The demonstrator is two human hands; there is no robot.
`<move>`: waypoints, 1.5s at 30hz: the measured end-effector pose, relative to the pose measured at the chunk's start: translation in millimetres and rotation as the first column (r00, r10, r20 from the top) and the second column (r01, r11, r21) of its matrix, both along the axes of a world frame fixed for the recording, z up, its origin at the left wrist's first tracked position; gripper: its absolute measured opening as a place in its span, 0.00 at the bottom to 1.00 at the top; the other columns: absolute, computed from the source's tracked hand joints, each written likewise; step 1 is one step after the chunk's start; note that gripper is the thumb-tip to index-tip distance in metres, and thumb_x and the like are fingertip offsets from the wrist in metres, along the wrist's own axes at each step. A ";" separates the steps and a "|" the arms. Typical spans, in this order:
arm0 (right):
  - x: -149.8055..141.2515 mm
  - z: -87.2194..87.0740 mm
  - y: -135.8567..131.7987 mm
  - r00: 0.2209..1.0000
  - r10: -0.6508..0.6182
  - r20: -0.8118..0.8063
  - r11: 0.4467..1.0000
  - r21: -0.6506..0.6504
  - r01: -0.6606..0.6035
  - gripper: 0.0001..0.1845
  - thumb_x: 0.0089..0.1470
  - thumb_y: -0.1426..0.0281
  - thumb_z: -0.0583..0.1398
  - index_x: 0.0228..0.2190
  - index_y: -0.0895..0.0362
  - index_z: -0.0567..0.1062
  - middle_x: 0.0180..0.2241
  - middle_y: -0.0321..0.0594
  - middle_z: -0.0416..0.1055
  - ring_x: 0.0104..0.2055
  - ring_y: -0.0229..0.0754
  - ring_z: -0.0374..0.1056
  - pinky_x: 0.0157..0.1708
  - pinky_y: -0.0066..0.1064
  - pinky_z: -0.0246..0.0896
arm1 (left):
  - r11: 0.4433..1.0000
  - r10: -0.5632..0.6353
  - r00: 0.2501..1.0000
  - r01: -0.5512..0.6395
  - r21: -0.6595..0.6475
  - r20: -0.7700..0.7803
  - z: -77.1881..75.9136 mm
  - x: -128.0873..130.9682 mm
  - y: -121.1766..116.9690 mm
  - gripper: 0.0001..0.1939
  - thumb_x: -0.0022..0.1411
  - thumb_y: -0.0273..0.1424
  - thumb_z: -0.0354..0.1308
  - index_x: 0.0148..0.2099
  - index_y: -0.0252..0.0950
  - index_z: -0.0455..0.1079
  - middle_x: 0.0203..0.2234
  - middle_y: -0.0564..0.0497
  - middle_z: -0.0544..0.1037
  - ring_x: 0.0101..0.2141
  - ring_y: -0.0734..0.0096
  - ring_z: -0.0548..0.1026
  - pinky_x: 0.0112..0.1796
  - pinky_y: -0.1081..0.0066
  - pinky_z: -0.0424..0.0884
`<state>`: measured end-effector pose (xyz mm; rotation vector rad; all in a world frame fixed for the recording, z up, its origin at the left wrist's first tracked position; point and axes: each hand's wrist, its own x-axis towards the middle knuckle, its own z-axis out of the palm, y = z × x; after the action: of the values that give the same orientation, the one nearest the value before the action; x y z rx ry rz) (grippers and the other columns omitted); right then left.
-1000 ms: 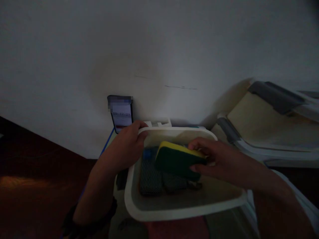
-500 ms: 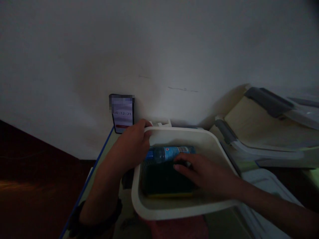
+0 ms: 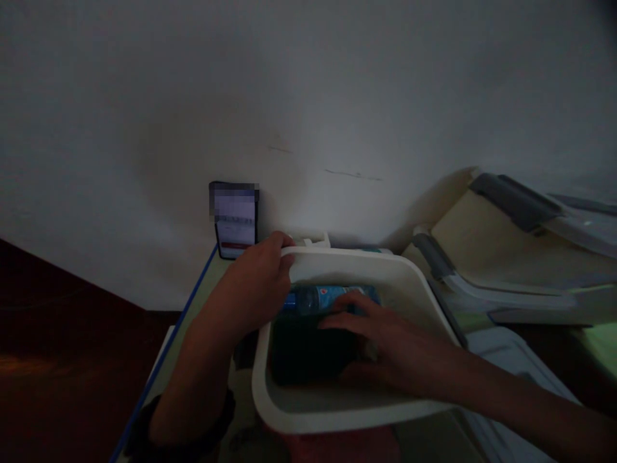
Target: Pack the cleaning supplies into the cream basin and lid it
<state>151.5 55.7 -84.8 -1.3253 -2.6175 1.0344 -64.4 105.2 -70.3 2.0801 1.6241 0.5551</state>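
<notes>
A white plastic bin [image 3: 337, 421] stands in front of me. My left hand [image 3: 263, 280] is closed over its far left rim, fingers wrapped round the edge. Inside the bin lies a clear plastic bottle [image 3: 306, 298] with a blue cap and a blue label, on its side along the far wall. In front of it is a dark green, flat-looking block [image 3: 308, 354], too dark to name. My right hand [image 3: 385, 344] reaches into the bin over the block's right part, thumb and fingers spread apart. Something small and pale shows under its palm, unclear.
A phone [image 3: 236, 225] leans against the wall at the table's left end. White storage boxes with grey handles [image 3: 515, 202] stand at the right. A white lid [image 3: 506, 366] lies near the bin's right side. Something red [image 3: 347, 445] is below the bin's near edge.
My right hand has opened from a near pinch, its thumb moving toward the block's near side. The yellow strip along the block's near edge no longer shows. My left hand keeps its hold.
</notes>
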 end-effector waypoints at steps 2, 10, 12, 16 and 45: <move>-5.1 -1.0 -0.6 0.994 0.077 0.082 0.993 0.085 -0.084 0.28 0.49 0.68 0.63 0.52 0.44 0.66 0.54 0.42 0.57 0.43 0.42 0.67 0.46 0.37 0.63 | 1.000 0.001 1.000 -0.001 -0.002 -0.001 0.3 0.3 0.4 0.12 0.62 0.30 0.42 0.43 0.34 0.64 0.35 0.43 0.76 0.38 0.57 0.74 0.38 0.61 0.67; -23.6 1.5 9.7 0.875 0.404 0.266 0.814 0.333 -0.476 0.22 0.59 0.64 0.52 0.56 0.43 0.61 0.42 0.39 0.68 0.27 0.36 0.67 0.26 0.27 0.59 | 1.000 0.005 0.999 -0.005 0.006 -0.044 -1.7 -2.7 1.8 0.12 0.62 0.30 0.42 0.43 0.35 0.65 0.35 0.44 0.76 0.38 0.57 0.74 0.38 0.62 0.67; -28.4 1.1 11.7 0.847 0.451 0.282 0.757 0.382 -0.530 0.21 0.60 0.64 0.51 0.55 0.43 0.62 0.40 0.38 0.69 0.24 0.34 0.65 0.21 0.26 0.55 | 1.000 0.008 0.999 -0.008 0.000 -0.049 -2.3 -2.8 2.3 0.13 0.62 0.31 0.42 0.44 0.35 0.65 0.35 0.44 0.76 0.38 0.57 0.74 0.38 0.62 0.67; -37.9 -5.6 11.1 0.820 0.480 0.313 0.707 0.416 -0.573 0.20 0.61 0.64 0.49 0.54 0.47 0.64 0.37 0.40 0.71 0.21 0.36 0.63 0.17 0.28 0.50 | 1.000 0.010 0.999 -0.010 -0.010 -0.042 -3.1 -3.0 2.3 0.13 0.62 0.32 0.42 0.44 0.35 0.65 0.37 0.43 0.76 0.39 0.56 0.74 0.38 0.61 0.67; 35.7 20.3 -27.5 0.995 0.036 -0.094 0.903 0.429 0.008 0.17 0.61 0.63 0.50 0.42 0.56 0.75 0.35 0.40 0.74 0.38 0.40 0.69 0.40 0.32 0.60 | 0.974 -0.121 0.977 0.150 0.167 -0.174 -2.7 -3.1 -5.3 0.23 0.59 0.43 0.44 0.49 0.34 0.67 0.47 0.41 0.72 0.48 0.56 0.70 0.50 0.59 0.63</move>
<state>187.1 28.2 -64.5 -1.1185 -2.5743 0.4606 -67.5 99.8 -73.0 2.4050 1.5521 0.5121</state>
